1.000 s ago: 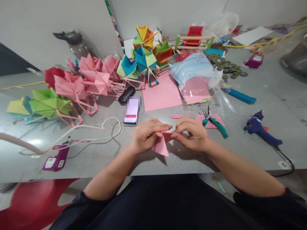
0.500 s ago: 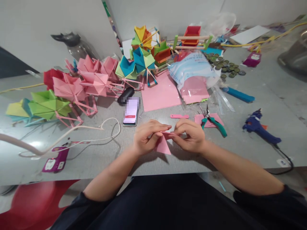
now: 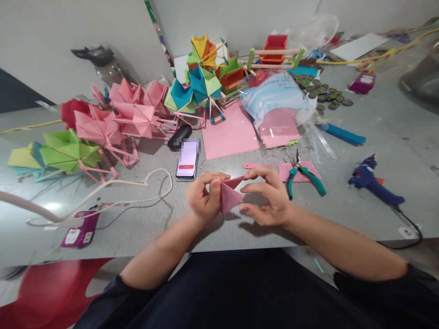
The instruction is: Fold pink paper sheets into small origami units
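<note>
A folded piece of pink paper (image 3: 231,197), shaped like a pointed triangle with an open fold at the top, is held above the table's near edge. My left hand (image 3: 206,194) pinches its left side, thumb in front and fingers behind. My right hand (image 3: 266,195) is on the other side with its fingers apart; the index fingertip touches the paper's upper right corner, while the thumb is away from it. Just beyond my hands lies a flat pink strip (image 3: 256,166). Green-handled pliers (image 3: 305,176) rest on a stack of small pink papers (image 3: 313,168) to the right.
A phone (image 3: 187,160) lies left of centre, near pink sheets (image 3: 229,132). Folded paper models (image 3: 99,123) crowd the back left. A blue glue gun (image 3: 375,180) and a blue cutter (image 3: 345,134) lie right. A white cable (image 3: 137,183) crosses the left side.
My right thumb has let go of the paper and my right fingers have spread. The paper has turned, so its triangular face now shows more fully, and my left hand has shifted slightly left.
</note>
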A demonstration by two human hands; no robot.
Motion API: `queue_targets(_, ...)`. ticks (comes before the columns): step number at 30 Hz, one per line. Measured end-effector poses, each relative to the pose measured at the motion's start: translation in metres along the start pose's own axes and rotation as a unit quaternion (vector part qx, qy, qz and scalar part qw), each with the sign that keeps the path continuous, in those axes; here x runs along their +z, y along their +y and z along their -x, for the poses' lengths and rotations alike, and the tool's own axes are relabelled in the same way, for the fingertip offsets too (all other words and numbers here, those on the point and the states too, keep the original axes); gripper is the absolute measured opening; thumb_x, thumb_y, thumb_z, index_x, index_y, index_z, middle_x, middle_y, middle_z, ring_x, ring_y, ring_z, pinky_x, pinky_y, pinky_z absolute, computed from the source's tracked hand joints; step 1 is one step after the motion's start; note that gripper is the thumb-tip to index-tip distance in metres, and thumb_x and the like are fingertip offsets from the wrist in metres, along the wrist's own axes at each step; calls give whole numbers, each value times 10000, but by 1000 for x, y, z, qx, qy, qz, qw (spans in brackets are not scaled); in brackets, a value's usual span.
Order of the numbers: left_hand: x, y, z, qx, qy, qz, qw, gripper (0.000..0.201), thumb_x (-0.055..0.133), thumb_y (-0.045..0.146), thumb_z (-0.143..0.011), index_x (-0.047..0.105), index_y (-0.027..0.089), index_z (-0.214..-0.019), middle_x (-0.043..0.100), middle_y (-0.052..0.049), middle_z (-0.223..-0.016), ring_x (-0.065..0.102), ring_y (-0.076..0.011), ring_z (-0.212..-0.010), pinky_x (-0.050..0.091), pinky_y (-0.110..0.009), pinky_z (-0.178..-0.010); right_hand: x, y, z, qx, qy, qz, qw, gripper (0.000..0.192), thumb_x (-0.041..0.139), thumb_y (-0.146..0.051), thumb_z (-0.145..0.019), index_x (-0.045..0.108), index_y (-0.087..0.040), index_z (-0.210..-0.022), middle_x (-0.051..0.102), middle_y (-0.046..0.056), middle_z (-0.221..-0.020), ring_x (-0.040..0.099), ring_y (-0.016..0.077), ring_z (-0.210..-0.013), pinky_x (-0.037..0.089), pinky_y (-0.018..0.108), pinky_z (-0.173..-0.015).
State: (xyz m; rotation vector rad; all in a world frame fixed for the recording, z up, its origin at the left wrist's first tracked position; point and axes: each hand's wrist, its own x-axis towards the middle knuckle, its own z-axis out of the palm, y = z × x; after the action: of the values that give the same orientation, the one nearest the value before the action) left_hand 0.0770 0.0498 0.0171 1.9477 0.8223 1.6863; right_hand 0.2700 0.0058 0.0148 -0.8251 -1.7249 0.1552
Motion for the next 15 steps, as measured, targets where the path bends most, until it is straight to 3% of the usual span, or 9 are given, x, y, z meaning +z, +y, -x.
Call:
queue_targets(5,-1,4,0,-9,-24,-32,999,277,553,324,-1150,738,190,-992,842,-37,-903,813,-144,-823,642,-263,-769,4,-4,-3,64,10,34,997,42,752,-242,-977,760,-268,-1009,743,121,-1300,723,311,-1195,612,515,-961)
queue_targets(11,-2,3,-1,3,-48,-42,998,287,539,318,-1151,726,190,-976,841,-47,-907,812,-158,-823,641,-278,-764,2,2,-6,68,-4,22,997,88,686,-215,-1034,735,-274,-992,868,38,-1027,830,249,-931,602,450,-908)
queue_targets(15,-3,3,-3,23,-63,-38,997,261,541,282,-1148,726,194,-986,842,-43,-916,811,-149,-837,634,-265,-777,0,4,-6,35,-13,49,998,117,656,-184,-1034,717,-283,-1035,881,14,-995,841,228,-851,577,419,-867)
